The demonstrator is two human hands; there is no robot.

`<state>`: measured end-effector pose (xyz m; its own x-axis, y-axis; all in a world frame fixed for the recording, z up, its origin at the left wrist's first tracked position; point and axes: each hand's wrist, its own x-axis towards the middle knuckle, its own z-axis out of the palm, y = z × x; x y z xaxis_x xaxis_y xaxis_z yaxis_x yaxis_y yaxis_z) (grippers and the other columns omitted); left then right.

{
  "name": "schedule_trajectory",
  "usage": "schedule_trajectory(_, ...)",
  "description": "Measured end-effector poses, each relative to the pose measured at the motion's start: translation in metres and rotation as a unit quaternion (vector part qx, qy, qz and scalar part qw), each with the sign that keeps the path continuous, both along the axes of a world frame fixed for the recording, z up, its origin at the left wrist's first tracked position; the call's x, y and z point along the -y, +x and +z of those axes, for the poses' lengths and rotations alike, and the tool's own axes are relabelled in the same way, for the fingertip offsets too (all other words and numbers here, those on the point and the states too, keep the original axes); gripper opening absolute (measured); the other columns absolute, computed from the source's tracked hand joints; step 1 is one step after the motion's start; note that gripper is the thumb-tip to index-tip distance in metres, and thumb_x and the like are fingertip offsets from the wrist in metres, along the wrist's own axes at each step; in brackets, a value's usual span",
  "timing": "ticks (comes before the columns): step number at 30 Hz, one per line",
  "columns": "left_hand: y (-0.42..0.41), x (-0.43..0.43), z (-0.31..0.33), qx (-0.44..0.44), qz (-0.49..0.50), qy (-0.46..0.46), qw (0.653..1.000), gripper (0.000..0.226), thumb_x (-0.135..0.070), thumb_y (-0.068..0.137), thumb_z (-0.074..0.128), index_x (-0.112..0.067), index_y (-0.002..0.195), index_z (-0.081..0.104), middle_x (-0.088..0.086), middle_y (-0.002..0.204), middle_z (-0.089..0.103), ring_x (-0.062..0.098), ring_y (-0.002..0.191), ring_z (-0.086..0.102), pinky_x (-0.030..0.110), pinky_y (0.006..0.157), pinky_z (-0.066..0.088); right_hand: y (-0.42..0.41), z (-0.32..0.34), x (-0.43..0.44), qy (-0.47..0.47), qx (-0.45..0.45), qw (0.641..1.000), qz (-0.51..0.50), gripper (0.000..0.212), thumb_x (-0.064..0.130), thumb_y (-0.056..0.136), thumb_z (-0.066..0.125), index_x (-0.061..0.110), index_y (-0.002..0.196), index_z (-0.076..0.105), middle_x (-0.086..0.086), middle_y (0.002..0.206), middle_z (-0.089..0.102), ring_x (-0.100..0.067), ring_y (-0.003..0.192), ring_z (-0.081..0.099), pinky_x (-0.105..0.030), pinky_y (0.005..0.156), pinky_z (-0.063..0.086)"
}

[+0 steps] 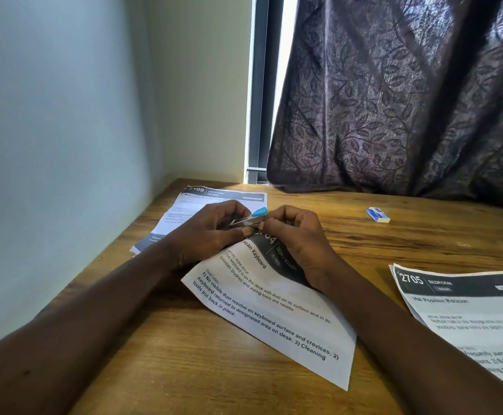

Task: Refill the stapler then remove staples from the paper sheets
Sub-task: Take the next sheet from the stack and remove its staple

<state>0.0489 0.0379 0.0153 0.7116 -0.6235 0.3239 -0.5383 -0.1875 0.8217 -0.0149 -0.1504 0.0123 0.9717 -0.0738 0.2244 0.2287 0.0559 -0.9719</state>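
A small stapler (251, 218) with a blue top and a metal body sits between both hands above the middle paper sheet (277, 322), which lies skewed on the wooden desk (378, 244). My left hand (211, 232) grips the stapler's rear with curled fingers. My right hand (298, 238) pinches at its front end, right by the sheet's dark header corner. Whether a staple is caught there is hidden by the fingers. A small blue and white staple box (378, 214) lies on the desk to the right, apart from both hands.
A second printed sheet (202, 202) lies behind my left hand near the wall corner. A third set of sheets (468, 319) lies at the desk's right edge of view. A dark leaf-patterned curtain (393, 100) hangs over the back of the desk.
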Motion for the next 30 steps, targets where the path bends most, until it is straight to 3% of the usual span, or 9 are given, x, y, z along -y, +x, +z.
schedule_trajectory(3, 0.001, 0.001, -0.003, 0.020, 0.004, 0.013, 1.000, 0.017, -0.022, 0.096, 0.067, -0.011, 0.107, 0.063, 0.021, 0.094, 0.071, 0.021, 0.076, 0.064, 0.036, 0.067, 0.052, 0.000, 0.002, -0.002, 0.015, -0.013, 1.000, -0.013, 0.015, -0.002, 0.085, 0.069, 0.009, 0.075, 0.065, -0.008, 0.065, 0.068, -0.016, 0.054, 0.061, -0.022, 0.051, 0.050)
schedule_trajectory(8, -0.001, 0.002, -0.005, 0.028, 0.000, 0.010, 1.000, 0.013, -0.016, 0.097, 0.068, -0.011, 0.108, 0.063, 0.005, 0.092, 0.071, 0.013, 0.079, 0.065, 0.030, 0.070, 0.054, 0.000, 0.002, -0.001, 0.010, -0.017, 1.000, -0.017, 0.022, -0.005, 0.084, 0.067, 0.010, 0.069, 0.062, -0.009, 0.064, 0.065, -0.015, 0.052, 0.058, -0.023, 0.051, 0.048)
schedule_trajectory(13, -0.003, 0.004, -0.003, 0.021, -0.010, 0.015, 1.000, 0.014, -0.017, 0.098, 0.066, -0.010, 0.110, 0.062, 0.012, 0.096, 0.071, 0.014, 0.082, 0.067, 0.030, 0.070, 0.056, 0.001, 0.003, 0.001, 0.016, -0.022, 1.000, -0.010, 0.021, -0.004, 0.083, 0.068, 0.010, 0.070, 0.062, -0.013, 0.067, 0.064, -0.017, 0.055, 0.056, -0.027, 0.054, 0.048)
schedule_trajectory(16, -0.005, 0.005, -0.003, 0.007, -0.015, 0.004, 1.000, 0.014, -0.015, 0.099, 0.063, -0.009, 0.111, 0.059, -0.004, 0.088, 0.072, 0.008, 0.076, 0.066, 0.024, 0.065, 0.054, 0.001, 0.003, 0.002, 0.010, -0.031, 0.999, -0.013, 0.019, -0.002, 0.084, 0.068, 0.011, 0.071, 0.064, -0.013, 0.068, 0.065, -0.018, 0.056, 0.057, -0.027, 0.056, 0.049)
schedule_trajectory(19, -0.004, 0.007, -0.002, -0.010, -0.017, 0.014, 1.000, 0.011, -0.016, 0.101, 0.061, -0.010, 0.109, 0.055, -0.007, 0.084, 0.071, 0.007, 0.071, 0.065, 0.023, 0.061, 0.052, 0.002, 0.004, 0.005, 0.005, -0.040, 0.999, -0.013, 0.018, -0.001, 0.085, 0.069, 0.010, 0.072, 0.064, -0.011, 0.066, 0.066, -0.017, 0.055, 0.058, -0.027, 0.055, 0.050)
schedule_trajectory(22, -0.003, 0.008, -0.001, -0.038, -0.014, -0.031, 0.999, 0.017, -0.019, 0.103, 0.058, -0.017, 0.092, 0.045, 0.004, 0.074, 0.053, 0.010, 0.058, 0.050, 0.027, 0.055, 0.043, 0.002, 0.003, 0.005, -0.069, -0.019, 0.997, -0.031, 0.022, -0.001, 0.085, 0.070, 0.010, 0.068, 0.061, -0.005, 0.060, 0.060, -0.013, 0.052, 0.053, -0.024, 0.052, 0.045)
schedule_trajectory(26, 0.002, 0.005, 0.001, -0.005, 0.001, 0.021, 1.000, 0.027, -0.023, 0.103, 0.059, -0.040, 0.082, 0.054, -0.014, 0.069, 0.051, 0.003, 0.062, 0.048, 0.028, 0.062, 0.042, 0.002, -0.001, 0.005, -0.088, -0.007, 0.995, -0.035, 0.008, 0.003, 0.086, 0.072, 0.005, 0.079, 0.070, -0.012, 0.071, 0.067, -0.019, 0.064, 0.058, -0.030, 0.062, 0.049)
schedule_trajectory(29, -0.002, 0.000, 0.007, -0.054, -0.007, 0.026, 0.998, 0.007, -0.030, 0.099, 0.061, -0.024, 0.101, 0.060, -0.003, 0.077, 0.067, 0.009, 0.069, 0.062, 0.027, 0.061, 0.050, 0.001, 0.000, 0.009, -0.038, -0.020, 0.999, -0.004, 0.005, 0.008, 0.089, 0.074, 0.005, 0.093, 0.073, -0.018, 0.085, 0.074, -0.023, 0.074, 0.067, -0.034, 0.069, 0.055)
schedule_trajectory(30, -0.002, -0.001, 0.008, -0.071, -0.010, 0.025, 0.997, 0.021, -0.035, 0.097, 0.061, -0.019, 0.110, 0.061, 0.005, 0.085, 0.073, 0.013, 0.073, 0.066, 0.028, 0.063, 0.053, 0.002, 0.000, 0.009, -0.028, -0.019, 0.999, -0.001, 0.008, 0.010, 0.090, 0.075, 0.005, 0.096, 0.073, -0.020, 0.090, 0.075, -0.025, 0.077, 0.068, -0.037, 0.073, 0.056)
